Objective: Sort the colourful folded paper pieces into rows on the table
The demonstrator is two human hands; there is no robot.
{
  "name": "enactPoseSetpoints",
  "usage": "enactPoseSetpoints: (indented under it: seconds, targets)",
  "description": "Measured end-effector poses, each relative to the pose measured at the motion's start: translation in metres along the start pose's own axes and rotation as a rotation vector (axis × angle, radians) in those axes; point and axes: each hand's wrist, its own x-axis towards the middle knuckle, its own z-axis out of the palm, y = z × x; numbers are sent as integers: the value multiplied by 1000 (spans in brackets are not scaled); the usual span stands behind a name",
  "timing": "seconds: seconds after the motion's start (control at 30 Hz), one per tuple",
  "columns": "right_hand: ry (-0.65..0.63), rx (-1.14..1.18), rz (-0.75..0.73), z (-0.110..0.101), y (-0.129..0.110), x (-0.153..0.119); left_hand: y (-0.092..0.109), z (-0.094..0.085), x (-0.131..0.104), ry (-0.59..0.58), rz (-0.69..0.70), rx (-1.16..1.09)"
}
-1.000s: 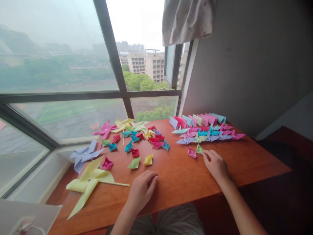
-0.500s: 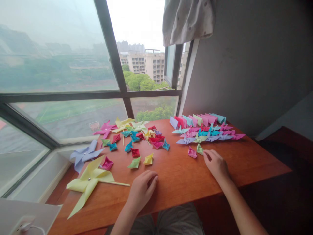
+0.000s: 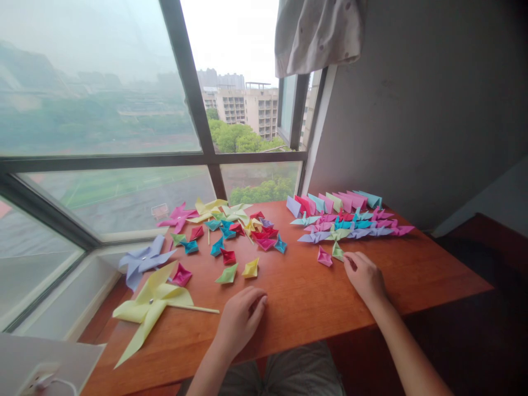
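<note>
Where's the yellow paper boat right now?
In the head view, the yellow paper boat sits on the table, just right of a light green boat and beyond the left hand.

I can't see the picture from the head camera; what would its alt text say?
Two bare hands rest on a wooden table of colourful folded paper: the right hand at a small green boat, the left hand near a yellow pinwheel's stick. Paper birds stand in rows at right, before a window overlooking buildings.
</note>
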Motion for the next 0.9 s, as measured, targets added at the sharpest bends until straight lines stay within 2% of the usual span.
enactPoseSetpoints:
  seconds: [0.4, 0.67, 0.8, 0.9]
  targets:
    - [-3, -12, -8, 1, 3, -1, -1, 1, -1, 10, 4, -15]
    - [5, -25, 22, -5, -2, -1, -2, 2, -1, 7, 4, -14]
    - [65, 12, 36, -14, -15, -2, -1, 1, -1, 17, 3, -20]
    - [93, 119, 1, -19, -38, -6, -1, 1, -1, 27, 3, -23]
